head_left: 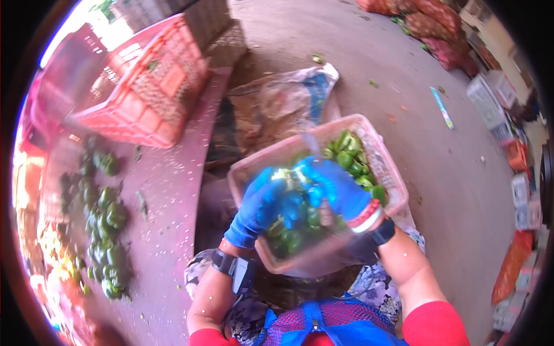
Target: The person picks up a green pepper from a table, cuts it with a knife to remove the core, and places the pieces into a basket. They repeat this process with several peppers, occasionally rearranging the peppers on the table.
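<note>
In the head view, the left hand (266, 200) has its blue-gloved fingers curled around a pale green pepper (284, 175), while the right hand (337, 183) bends its fingers close beside it, too blurred to tell what they grip. Just below the fingers, a pink crate (388, 173) holds green peppers (351, 157); well left of them, loose peppers (107, 230) lie on a table (164, 199)

Grey floor (456, 190), bright daylight (81, 22)
</note>
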`<control>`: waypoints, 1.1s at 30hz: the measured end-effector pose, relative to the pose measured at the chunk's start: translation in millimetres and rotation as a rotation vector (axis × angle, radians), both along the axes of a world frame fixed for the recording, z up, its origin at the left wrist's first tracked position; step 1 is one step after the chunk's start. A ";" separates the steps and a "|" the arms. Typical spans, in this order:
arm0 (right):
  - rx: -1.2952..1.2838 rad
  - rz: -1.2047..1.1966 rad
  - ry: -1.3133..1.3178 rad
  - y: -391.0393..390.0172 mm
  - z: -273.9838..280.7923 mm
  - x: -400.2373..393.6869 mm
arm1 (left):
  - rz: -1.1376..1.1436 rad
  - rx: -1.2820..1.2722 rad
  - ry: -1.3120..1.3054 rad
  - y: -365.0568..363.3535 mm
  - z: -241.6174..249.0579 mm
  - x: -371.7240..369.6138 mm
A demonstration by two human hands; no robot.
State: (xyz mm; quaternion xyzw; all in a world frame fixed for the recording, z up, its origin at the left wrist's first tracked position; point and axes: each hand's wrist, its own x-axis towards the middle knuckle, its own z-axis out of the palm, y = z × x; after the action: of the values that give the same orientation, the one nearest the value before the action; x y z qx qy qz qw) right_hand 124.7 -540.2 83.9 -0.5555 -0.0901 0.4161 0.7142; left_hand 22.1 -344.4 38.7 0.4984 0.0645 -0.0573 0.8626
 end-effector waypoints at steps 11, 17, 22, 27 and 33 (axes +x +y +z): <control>-0.400 0.391 -0.146 -7.5 -67.7 13.7 | 0.310 0.626 1.016 116.1 90.3 -429.9; 0.139 0.086 0.523 18.0 -59.6 7.8 | 0.889 0.722 1.100 160.5 63.2 -511.9; -0.213 0.183 0.435 35.5 -68.0 -29.3 | 1.273 1.226 0.748 343.8 -54.9 -479.8; -0.252 0.143 0.315 40.2 -57.1 -38.4 | 1.598 1.340 0.914 340.8 -38.8 -381.8; -0.110 0.216 0.182 44.8 -46.9 -42.0 | 1.266 0.107 0.220 291.6 -9.9 -381.8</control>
State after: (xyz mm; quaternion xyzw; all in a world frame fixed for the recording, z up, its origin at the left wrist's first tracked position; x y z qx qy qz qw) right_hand 82.7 -495.4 37.0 -0.5408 -0.0615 0.5436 0.6390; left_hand -359.7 -52.8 28.9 0.3976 0.4369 0.4154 0.6917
